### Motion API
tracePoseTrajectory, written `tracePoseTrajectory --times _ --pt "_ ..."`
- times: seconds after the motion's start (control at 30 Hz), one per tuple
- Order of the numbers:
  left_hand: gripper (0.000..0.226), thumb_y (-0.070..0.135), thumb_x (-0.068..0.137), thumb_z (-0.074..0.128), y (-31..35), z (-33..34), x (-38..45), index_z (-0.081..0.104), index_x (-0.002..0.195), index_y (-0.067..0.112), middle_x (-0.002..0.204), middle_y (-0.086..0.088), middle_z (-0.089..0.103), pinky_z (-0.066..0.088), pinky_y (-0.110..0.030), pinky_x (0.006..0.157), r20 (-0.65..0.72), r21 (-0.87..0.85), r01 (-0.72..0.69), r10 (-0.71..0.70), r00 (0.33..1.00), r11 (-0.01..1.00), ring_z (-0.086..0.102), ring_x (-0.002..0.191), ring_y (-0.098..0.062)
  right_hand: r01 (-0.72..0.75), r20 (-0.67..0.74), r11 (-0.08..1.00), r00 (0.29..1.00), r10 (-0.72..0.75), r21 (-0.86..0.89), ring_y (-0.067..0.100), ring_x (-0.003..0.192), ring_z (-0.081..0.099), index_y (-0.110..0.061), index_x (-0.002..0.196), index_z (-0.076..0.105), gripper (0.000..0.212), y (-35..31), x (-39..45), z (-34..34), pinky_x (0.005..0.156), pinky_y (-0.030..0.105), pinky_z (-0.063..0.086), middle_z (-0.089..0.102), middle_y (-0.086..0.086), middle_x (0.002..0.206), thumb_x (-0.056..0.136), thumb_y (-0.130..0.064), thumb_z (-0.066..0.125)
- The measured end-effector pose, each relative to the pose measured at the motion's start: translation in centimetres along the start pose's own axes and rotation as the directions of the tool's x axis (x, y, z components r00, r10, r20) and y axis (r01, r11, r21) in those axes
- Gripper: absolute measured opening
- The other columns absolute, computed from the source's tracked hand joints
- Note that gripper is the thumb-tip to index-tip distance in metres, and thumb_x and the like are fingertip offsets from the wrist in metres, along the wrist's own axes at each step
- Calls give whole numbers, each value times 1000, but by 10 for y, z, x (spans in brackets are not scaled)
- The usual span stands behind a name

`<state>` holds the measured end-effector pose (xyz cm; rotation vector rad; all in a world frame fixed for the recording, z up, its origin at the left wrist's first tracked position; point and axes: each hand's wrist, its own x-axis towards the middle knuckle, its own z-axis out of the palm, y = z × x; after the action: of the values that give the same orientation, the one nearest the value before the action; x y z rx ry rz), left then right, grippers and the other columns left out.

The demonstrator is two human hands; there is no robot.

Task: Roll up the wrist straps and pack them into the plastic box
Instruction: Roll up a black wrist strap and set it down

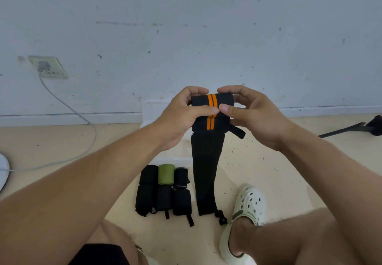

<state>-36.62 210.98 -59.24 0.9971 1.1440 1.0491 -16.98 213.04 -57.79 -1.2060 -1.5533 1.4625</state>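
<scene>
Wrist strap, black with a pair of orange stripes, is held up in the air in front of the person, its top part wound into a roll and the rest hanging straight down toward the floor, a thin loop dangling at its lower end. Left hand and right hand both grip the roll, fingers curled behind it and thumbs pressed on its near face, almost touching at the stripes. It looks like soft, light elastic webbing, limp enough to sag and likely to spring loose if let go, so the best hold is probably on the roll's two ends, with a thumb pinning the last turn. Six rolled straps, five black and one green, lie side by side on the floor just left of the hanging tail. I cannot make out the plastic box for certain.
</scene>
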Motion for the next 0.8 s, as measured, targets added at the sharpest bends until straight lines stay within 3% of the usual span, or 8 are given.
tracePoseTrajectory --times 0.13,0.23,0.37,0.47,0.57,0.67,0.73,0.8 --pt "44 36 96 70 4 -1 -3 57 136 23 114 2 72 61 -36 89 52 22 72 -73 996 997 74 95 -10 42 -8 999 999 -42 9 34 94 74 -23 120 69 35 2 -1 -3 88 43 63 71 -1 116 91 -5 74" --pt "40 50 99 61 2 2 -6 64 130 26 113 3 78 60 -33 89 133 128 98 -115 984 987 76 100 -12 85 -48 995 995 -83 47 30 91 73 -26 118 69 38 0 -1 -4 87 44 62 70 -3 117 88 -3 76" --pt "37 44 101 60 -2 3 -5 64 132 22 120 -5 77 61 -43 95 124 76 72 -82 989 994 76 105 -21 86 -66 996 994 -84 22 34 102 74 -30 122 69 49 -1 0 -5 93 47 62 71 -3 126 82 -4 82" --pt "36 37 102 62 -7 2 -3 63 134 21 121 -5 76 63 -41 89 96 38 46 -49 994 998 76 105 -21 63 -63 998 996 -61 28 29 103 75 -28 125 70 53 -1 1 -7 94 44 61 73 -2 125 80 -3 83" --pt "37 30 101 67 -9 1 0 60 135 20 123 -5 75 61 -45 94 73 23 19 -21 997 1000 75 109 -21 12 -15 997 1000 -11 74 24 106 75 -29 131 69 45 1 0 -8 86 33 61 75 2 120 88 -17 77" --pt "44 24 98 71 -10 -2 1 56 140 21 124 -8 75 58 -51 101 99 23 28 -30 995 999 74 112 -25 -20 -16 996 1000 22 92 25 105 73 -25 125 72 39 0 0 -9 84 34 62 73 10 120 86 -29 73" --pt "46 23 98 72 -9 -1 0 56 141 21 127 -8 73 56 -52 103 125 5 56 -56 991 998 73 114 -25 16 -62 997 998 -11 80 27 104 74 -20 121 73 34 0 1 -10 87 39 63 74 8 118 87 -19 76" --pt "45 34 98 70 -6 1 -1 59 139 22 127 -5 74 54 -52 106 149 -10 102 -99 984 995 72 116 -23 61 -90 997 994 -56 57 26 100 76 -19 117 74 32 0 0 -9 91 38 62 77 5 114 88 -8 77"
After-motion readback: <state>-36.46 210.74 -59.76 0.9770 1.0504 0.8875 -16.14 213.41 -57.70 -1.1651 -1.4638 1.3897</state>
